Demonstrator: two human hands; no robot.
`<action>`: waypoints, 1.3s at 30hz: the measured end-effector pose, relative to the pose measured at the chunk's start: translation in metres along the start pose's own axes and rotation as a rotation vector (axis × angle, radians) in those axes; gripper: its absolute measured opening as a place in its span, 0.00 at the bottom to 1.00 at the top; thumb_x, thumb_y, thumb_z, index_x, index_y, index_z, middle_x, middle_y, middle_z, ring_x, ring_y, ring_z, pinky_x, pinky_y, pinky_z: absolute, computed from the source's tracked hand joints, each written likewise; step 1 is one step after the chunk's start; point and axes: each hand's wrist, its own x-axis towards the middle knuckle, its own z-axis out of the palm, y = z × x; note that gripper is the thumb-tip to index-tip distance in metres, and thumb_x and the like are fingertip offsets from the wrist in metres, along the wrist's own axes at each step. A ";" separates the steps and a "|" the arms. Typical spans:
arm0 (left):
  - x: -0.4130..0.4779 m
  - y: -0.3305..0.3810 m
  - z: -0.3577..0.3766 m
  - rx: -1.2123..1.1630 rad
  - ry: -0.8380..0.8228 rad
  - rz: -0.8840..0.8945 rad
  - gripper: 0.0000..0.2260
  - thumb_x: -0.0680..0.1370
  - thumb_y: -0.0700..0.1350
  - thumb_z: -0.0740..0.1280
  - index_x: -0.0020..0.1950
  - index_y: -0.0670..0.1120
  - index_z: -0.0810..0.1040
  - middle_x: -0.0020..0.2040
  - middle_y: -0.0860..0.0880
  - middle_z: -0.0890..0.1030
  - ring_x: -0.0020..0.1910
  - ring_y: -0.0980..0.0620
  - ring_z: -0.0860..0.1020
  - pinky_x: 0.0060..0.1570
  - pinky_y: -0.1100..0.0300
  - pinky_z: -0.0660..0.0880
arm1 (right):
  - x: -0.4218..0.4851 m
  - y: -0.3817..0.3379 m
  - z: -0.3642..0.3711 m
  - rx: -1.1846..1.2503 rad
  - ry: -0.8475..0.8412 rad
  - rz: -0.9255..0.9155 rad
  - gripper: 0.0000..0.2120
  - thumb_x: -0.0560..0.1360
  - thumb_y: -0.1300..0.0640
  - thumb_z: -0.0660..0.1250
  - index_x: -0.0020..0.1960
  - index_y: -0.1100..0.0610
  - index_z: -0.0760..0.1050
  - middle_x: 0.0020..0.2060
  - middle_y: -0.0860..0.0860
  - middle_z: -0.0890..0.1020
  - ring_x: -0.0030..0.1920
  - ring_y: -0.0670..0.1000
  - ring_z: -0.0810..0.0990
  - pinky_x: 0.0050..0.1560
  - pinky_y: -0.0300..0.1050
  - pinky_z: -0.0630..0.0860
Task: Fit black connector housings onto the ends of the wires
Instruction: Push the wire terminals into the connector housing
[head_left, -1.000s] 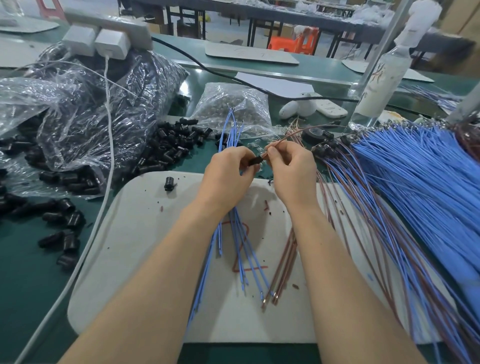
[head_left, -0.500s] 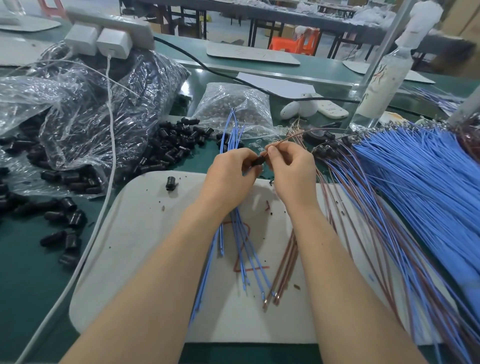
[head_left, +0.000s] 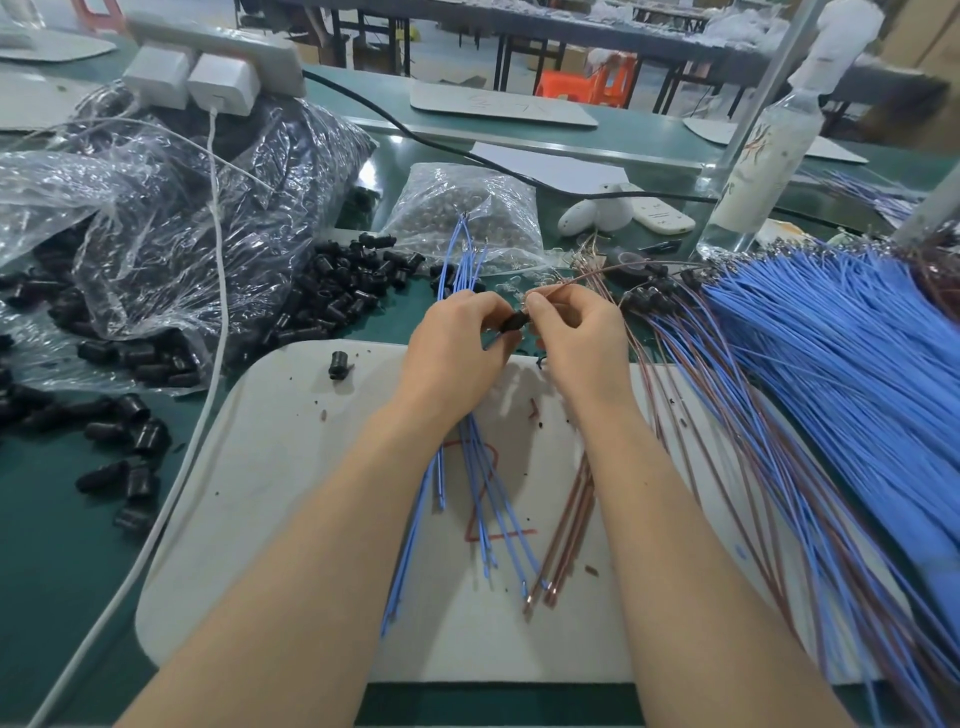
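One stubby black housing (head_left: 511, 322), brown wire (head_left: 551, 289)

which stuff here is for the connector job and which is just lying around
Job: left hand, right hand, black housing pinched between them, brown wire, blue wires, housing pile, wire bundle.
Lying about: spray bottle, power strip, white remote, charger cable.

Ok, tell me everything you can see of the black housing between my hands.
The black housing is a small tube-like piece, seemingly plastic. It is held above the far edge of the white mat, slightly tilted, pinched by the left hand; the right hand, pinching a brown wire, meets its other end. Fingers hide most of it; whether the wire is seated cannot be told.
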 end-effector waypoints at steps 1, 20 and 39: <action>0.000 0.000 0.000 0.005 0.002 0.004 0.06 0.75 0.42 0.69 0.51 0.46 0.81 0.48 0.49 0.81 0.50 0.49 0.77 0.54 0.52 0.74 | 0.000 0.000 0.000 -0.001 0.002 -0.001 0.04 0.76 0.58 0.66 0.43 0.55 0.79 0.36 0.48 0.81 0.41 0.50 0.81 0.50 0.50 0.79; -0.002 0.006 0.000 0.021 0.038 0.090 0.08 0.76 0.42 0.68 0.54 0.45 0.81 0.49 0.48 0.81 0.51 0.47 0.76 0.54 0.54 0.71 | 0.001 -0.003 -0.004 0.207 0.110 0.013 0.11 0.79 0.56 0.63 0.39 0.52 0.78 0.34 0.48 0.82 0.36 0.43 0.79 0.45 0.48 0.78; -0.002 0.011 -0.006 -0.071 0.149 0.110 0.09 0.76 0.41 0.68 0.55 0.43 0.81 0.48 0.47 0.81 0.49 0.48 0.76 0.53 0.55 0.72 | -0.005 -0.013 0.002 0.224 0.039 -0.030 0.10 0.79 0.57 0.63 0.39 0.51 0.77 0.33 0.46 0.79 0.37 0.45 0.77 0.46 0.50 0.76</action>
